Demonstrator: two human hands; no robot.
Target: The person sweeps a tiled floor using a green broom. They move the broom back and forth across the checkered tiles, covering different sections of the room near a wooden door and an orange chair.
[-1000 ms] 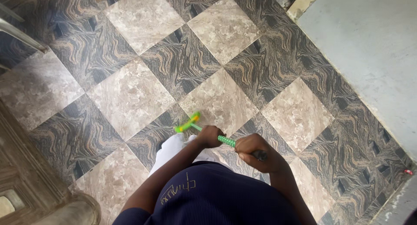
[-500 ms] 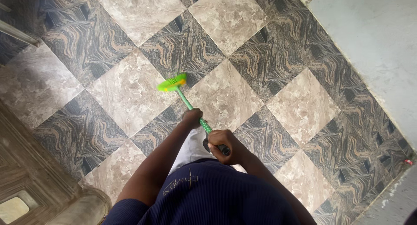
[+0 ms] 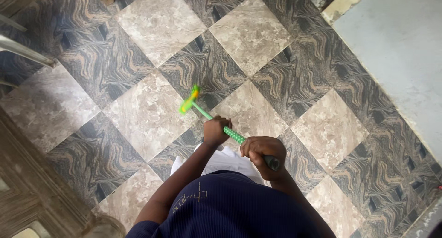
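Head view, looking straight down. We see both hands closed around the long handle of a green broom, which runs diagonally from lower right to upper left across the floor. The left hand is wrapped around the shaft partway down, fingers curled fully about it. The right hand is clenched over the upper end, just beside the dark end cap that protrudes past its knuckles. Between the two hands the shaft shows a textured green grip. The broom head, green with a yellow edge and somewhat blurred, lies over the seam where a pale tile meets a dark veined one, well ahead of the left hand. The floor is laid in a diamond pattern of beige and dark marbled tiles. At the bottom we see the person's dark blue shirt. At upper right lies a plain grey slab; at upper left, pale metal legs of some furniture.
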